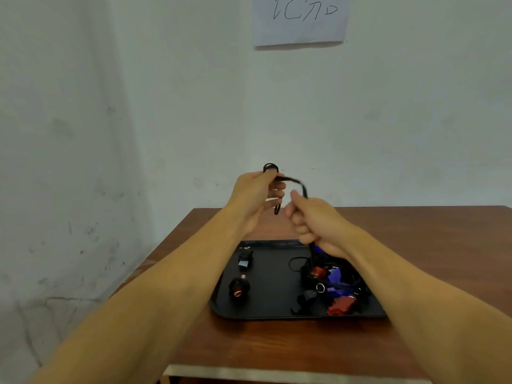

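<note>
Table point(194, 342) edge nearest, black tray point(271, 309) on it. Both hands are up above the tray's far side on a black cord point(295, 180). Left hand point(256, 196) has its fingers curled with cord looped round them. Right hand point(314, 221) is fisted on the cord's run, the tail dropping into the tangled pile of red and blue pieces point(336, 286) at tray right. Two wound bundles point(239, 288) sit tray left, well apart from the pile. Reads as a coiling step. To do it clean: feed from the right with light, even tension, lay turns side by side on the left fingers, and lift the tail clear so it doesn't drag its neighbours out.
</note>
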Available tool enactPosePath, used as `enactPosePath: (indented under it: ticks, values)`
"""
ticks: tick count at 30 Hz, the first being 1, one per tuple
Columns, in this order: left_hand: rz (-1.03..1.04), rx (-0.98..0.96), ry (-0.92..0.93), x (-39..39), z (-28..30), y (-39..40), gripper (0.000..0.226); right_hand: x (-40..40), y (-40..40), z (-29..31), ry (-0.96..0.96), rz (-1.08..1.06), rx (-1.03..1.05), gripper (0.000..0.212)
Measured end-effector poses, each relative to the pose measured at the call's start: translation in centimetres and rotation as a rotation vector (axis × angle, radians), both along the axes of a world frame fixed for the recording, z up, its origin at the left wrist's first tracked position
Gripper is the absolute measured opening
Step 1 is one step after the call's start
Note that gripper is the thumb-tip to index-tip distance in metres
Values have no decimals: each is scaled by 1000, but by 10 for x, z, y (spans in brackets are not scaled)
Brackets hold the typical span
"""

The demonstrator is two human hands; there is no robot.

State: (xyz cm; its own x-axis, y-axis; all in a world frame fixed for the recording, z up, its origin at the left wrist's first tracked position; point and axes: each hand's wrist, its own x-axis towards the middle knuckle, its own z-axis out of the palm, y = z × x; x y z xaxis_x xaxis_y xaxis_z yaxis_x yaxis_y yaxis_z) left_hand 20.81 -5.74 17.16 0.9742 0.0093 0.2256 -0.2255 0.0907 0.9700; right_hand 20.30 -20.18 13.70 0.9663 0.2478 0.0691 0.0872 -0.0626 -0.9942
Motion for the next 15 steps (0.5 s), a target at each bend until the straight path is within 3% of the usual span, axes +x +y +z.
enactPosePath:
  ticks: [2, 5, 7, 9, 11, 13, 15]
  values:
    - [-76, 56, 25, -2, -13, -2, 46, 4, 4, 14, 10, -83, 285, 44]
    - [-351, 161, 115, -13, -43, -7, 69, 9, 6, 34, 31, -153, 577, 43]
    - [-437, 325, 151, -23, -62, -9, 63, 14, 7, 43, 46, -187, 675, 45]
    - [-468, 503, 96, -29, -79, -6, 41, 18, 6, 47, 47, -238, 730, 46]
    - [-450, 606, 39, -31, -92, -2, 27, 22, 2, 46, 42, -306, 718, 46]
    - [-404, 552, 48, -31, -98, 1, 27, 25, -4, 36, 45, -356, 593, 47]
    - [-361, 443, 78, -29, -97, 4, 28, 28, -10, 20, 37, -342, 231, 54]
